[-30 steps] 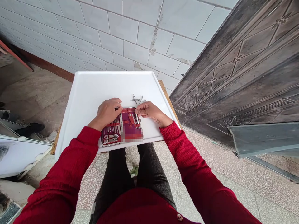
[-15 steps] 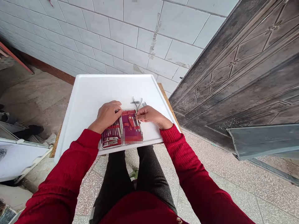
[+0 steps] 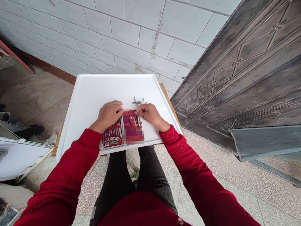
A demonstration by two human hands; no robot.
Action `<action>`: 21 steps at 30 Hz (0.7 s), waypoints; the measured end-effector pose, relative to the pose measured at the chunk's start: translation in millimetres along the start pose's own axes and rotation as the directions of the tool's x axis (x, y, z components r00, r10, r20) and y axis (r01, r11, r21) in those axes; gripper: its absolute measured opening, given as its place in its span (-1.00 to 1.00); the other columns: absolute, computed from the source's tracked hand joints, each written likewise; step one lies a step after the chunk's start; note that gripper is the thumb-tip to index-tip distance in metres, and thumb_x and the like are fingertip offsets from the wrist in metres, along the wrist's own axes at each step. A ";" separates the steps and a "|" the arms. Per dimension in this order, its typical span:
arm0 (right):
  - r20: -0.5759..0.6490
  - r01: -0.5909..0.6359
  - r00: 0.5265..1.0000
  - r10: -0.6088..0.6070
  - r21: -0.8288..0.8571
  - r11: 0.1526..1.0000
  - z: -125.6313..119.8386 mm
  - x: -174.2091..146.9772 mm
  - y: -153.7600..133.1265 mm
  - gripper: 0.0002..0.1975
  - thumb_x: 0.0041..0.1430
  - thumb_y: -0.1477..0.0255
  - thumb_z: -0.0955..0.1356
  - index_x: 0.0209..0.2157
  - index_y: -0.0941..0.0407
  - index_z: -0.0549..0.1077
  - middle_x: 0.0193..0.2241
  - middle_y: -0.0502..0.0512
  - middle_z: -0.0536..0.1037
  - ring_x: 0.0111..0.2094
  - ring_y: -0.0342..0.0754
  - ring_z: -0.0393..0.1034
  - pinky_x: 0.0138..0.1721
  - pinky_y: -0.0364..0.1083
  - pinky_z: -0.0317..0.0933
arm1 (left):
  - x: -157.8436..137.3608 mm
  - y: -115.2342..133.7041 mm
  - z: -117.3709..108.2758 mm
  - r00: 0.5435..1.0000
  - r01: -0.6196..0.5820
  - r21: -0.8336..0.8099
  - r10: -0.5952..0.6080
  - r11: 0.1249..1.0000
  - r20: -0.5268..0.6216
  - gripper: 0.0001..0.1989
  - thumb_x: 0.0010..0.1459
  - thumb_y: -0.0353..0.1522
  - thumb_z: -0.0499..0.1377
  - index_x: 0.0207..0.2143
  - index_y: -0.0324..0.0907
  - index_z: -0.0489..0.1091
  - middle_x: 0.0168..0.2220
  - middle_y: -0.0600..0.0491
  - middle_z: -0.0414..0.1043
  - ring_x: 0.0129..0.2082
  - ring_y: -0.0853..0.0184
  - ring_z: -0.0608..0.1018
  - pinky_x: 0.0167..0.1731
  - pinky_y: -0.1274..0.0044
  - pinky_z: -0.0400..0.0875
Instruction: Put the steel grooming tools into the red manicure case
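An opened manicure case with a dark red and purple lining lies near the front edge of a white table. Slim metal tools stand in its loops, and nail clippers sit at the bottom of its left half. My left hand covers the upper left half, fingers curled round the case's top edge near the fold. At the upper right corner, my right hand is closed in a pinch; whatever is between its fingertips is hidden. Just behind it lie cuticle nippers with spread handles, partly covered by the hand.
A white tiled wall stands behind the table. To the right is a dark patterned metal door. On the left, a white panel and assorted objects are on the floor.
My right hand has moved slightly up and left, from the tools at the case's right side to its top right corner. My left hand has stayed in place.
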State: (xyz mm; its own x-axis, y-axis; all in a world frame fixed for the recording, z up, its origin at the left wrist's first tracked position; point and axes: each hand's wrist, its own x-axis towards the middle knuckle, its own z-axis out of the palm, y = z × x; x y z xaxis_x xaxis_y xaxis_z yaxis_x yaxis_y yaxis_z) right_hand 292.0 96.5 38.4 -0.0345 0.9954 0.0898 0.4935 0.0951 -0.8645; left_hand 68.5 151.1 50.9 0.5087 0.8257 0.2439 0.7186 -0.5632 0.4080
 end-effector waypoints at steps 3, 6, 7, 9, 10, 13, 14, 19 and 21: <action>0.028 0.010 1.000 -0.010 0.025 1.000 -0.6 -1.2 -0.9 -0.83 0.11 0.34 0.44 -0.48 0.14 0.53 -0.61 -0.07 0.40 -0.54 -0.18 0.22 -0.45 -0.14 0.08 | 0.0 1.0 -0.8 1.000 0.003 0.003 -0.003 1.000 0.006 -0.73 0.26 -0.30 0.11 -0.37 -0.08 0.62 0.09 0.09 0.59 0.04 0.14 0.60 -0.01 0.34 0.52; 0.076 -0.004 0.997 -0.001 0.063 0.998 -2.0 -2.4 -3.0 -0.85 0.11 0.36 0.43 -0.45 0.15 0.55 -0.61 -0.06 0.42 -0.56 -0.19 0.22 -0.47 -0.15 0.10 | -0.1 0.5 -0.5 1.000 0.001 0.001 -0.001 1.000 0.006 -0.73 0.25 -0.30 0.12 -0.38 -0.08 0.60 0.09 0.09 0.59 0.02 0.14 0.61 -0.03 0.33 0.52; 0.091 -0.009 0.996 0.002 0.078 0.997 -2.5 -2.6 -3.3 -0.85 0.11 0.35 0.43 -0.44 0.15 0.55 -0.60 -0.06 0.44 -0.57 -0.19 0.23 -0.47 -0.15 0.11 | -0.2 0.1 -0.1 1.000 0.001 -0.002 -0.001 1.000 0.003 -0.74 0.26 -0.30 0.12 -0.39 -0.08 0.60 0.09 0.09 0.59 0.02 0.14 0.61 -0.03 0.32 0.52; 0.112 -0.019 0.994 0.007 0.108 0.994 -3.4 -2.8 -3.2 -0.83 0.10 0.33 0.44 -0.43 0.15 0.56 -0.58 -0.04 0.46 -0.57 -0.19 0.25 -0.47 -0.15 0.13 | -0.2 -1.0 0.9 1.000 -0.001 -0.008 0.001 1.000 -0.001 -0.74 0.25 -0.30 0.12 -0.39 -0.08 0.60 0.09 0.08 0.59 0.03 0.13 0.60 -0.01 0.31 0.52; 0.118 -0.024 0.993 0.010 0.116 0.993 -3.7 -2.8 -2.9 -0.82 0.10 0.31 0.44 -0.43 0.15 0.55 -0.58 -0.04 0.46 -0.56 -0.18 0.25 -0.47 -0.14 0.14 | -0.1 -1.5 1.4 1.000 -0.001 -0.011 0.001 1.000 -0.003 -0.74 0.25 -0.30 0.12 -0.39 -0.08 0.60 0.09 0.08 0.59 0.04 0.13 0.60 0.00 0.31 0.51; 0.076 -0.021 0.997 0.013 0.098 0.995 -5.2 -2.7 -1.8 -0.76 0.13 0.24 0.45 -0.44 0.14 0.54 -0.58 -0.04 0.45 -0.56 -0.18 0.24 -0.47 -0.14 0.13 | 0.3 -2.6 2.7 1.000 -0.001 -0.013 0.000 1.000 -0.007 -0.74 0.26 -0.29 0.12 -0.39 -0.08 0.60 0.09 0.07 0.59 0.06 0.13 0.60 0.01 0.30 0.51; 0.032 -0.016 0.999 0.013 0.083 0.996 -6.3 -2.6 -1.5 -0.73 0.14 0.21 0.44 -0.45 0.14 0.53 -0.58 -0.03 0.44 -0.55 -0.17 0.24 -0.47 -0.14 0.12 | 0.5 -2.7 3.0 1.000 -0.001 -0.015 0.001 1.000 -0.009 -0.74 0.26 -0.29 0.12 -0.39 -0.07 0.60 0.08 0.08 0.59 0.06 0.13 0.60 0.02 0.30 0.51; -0.331 0.004 0.943 0.005 0.028 1.000 -19.1 -0.1 -0.5 -0.63 0.26 0.09 0.37 -0.39 0.12 0.49 -0.51 0.02 0.49 -0.49 -0.12 0.29 -0.43 -0.13 0.15 | 0.7 -1.9 1.6 1.000 -0.005 -0.012 0.005 1.000 -0.011 -0.74 0.26 -0.28 0.12 -0.39 -0.07 0.59 0.09 0.09 0.59 0.05 0.13 0.60 0.02 0.29 0.52; -0.444 0.001 0.896 0.001 0.005 1.000 -26.6 1.5 0.2 -0.64 0.29 0.09 0.34 -0.34 0.12 0.50 -0.48 0.03 0.51 -0.46 -0.11 0.33 -0.41 -0.13 0.17 | 0.4 -1.7 0.6 1.000 -0.008 -0.007 0.008 1.000 -0.010 -0.73 0.27 -0.28 0.11 -0.39 -0.06 0.59 0.09 0.09 0.59 0.05 0.14 0.60 0.01 0.30 0.52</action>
State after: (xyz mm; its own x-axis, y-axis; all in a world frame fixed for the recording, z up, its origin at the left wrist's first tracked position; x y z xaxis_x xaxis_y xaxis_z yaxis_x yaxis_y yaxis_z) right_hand 315.2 97.6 51.5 0.3560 0.8854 0.2990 0.4895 0.0959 -0.8667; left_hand 67.8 152.3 49.7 0.5094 0.8215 0.2561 0.7110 -0.5695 0.4125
